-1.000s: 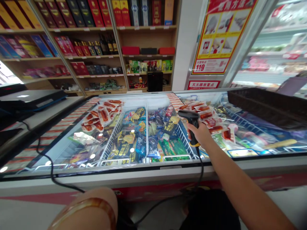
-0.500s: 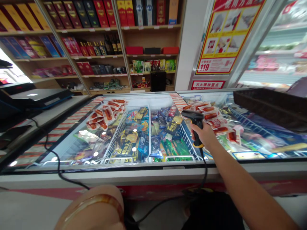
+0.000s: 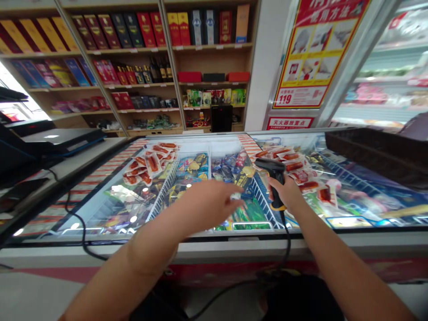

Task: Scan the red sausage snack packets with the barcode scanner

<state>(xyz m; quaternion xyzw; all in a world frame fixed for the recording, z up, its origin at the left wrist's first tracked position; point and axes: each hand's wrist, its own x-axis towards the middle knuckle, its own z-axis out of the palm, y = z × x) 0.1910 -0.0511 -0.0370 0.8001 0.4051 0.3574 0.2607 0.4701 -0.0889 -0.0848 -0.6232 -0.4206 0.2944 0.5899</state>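
My right hand (image 3: 287, 192) is wrapped round the handle of a black barcode scanner (image 3: 271, 166), held over the glass top of a chest freezer (image 3: 207, 244). A cable hangs from its grip. Just right of the scanner lies a pile of vacuum-packed sausages (image 3: 294, 166) on the glass. Another pile of packed sausages (image 3: 152, 162) lies on the left part of the top. My left hand (image 3: 217, 200) reaches over the middle of the freezer, somewhat blurred, fingers pointing right and apart, with nothing in them. Below it, bagged frozen goods (image 3: 252, 209) show through the glass.
A dark brown tray (image 3: 377, 154) rests on the freezer's right end. A black cable (image 3: 83, 236) loops over the left front edge. Electronic equipment (image 3: 63, 140) stands on a counter at left. Stocked shelves (image 3: 214, 47) and a red-yellow poster (image 3: 307, 58) are behind.
My left forearm has swung up and forward, bringing the left hand into view above the freezer's middle. My right hand keeps the scanner in nearly the same place. The view has tilted slightly upward.
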